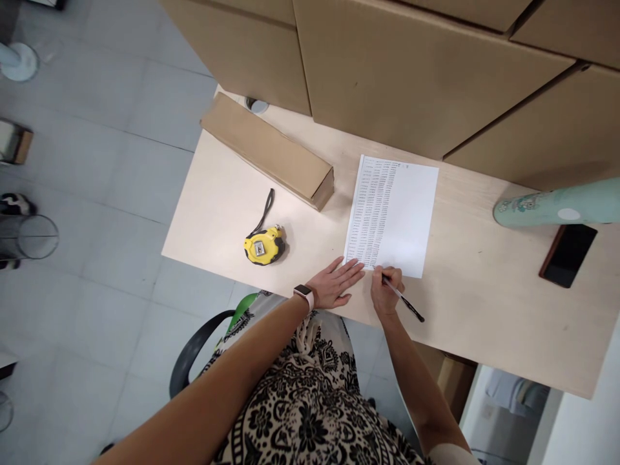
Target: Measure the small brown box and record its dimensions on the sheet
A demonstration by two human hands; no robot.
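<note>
Yellow tape measure [264, 247] sits left of the white sheet [409, 219] on the bench [484, 297]; the left hand [334, 285], grip spread flat, touches the sheet's lower-left corner; the right hand [386, 290] pinches a pen [405, 299] at its bottom edge.

The paper [393, 216] is white with dark rows, the tape measure [264, 247] yellow and black, the bottle [555, 205] mint.

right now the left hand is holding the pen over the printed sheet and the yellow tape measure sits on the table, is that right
One thing is off: the head view shows the pen in the right hand, not the left hand. The rest stands.
</note>
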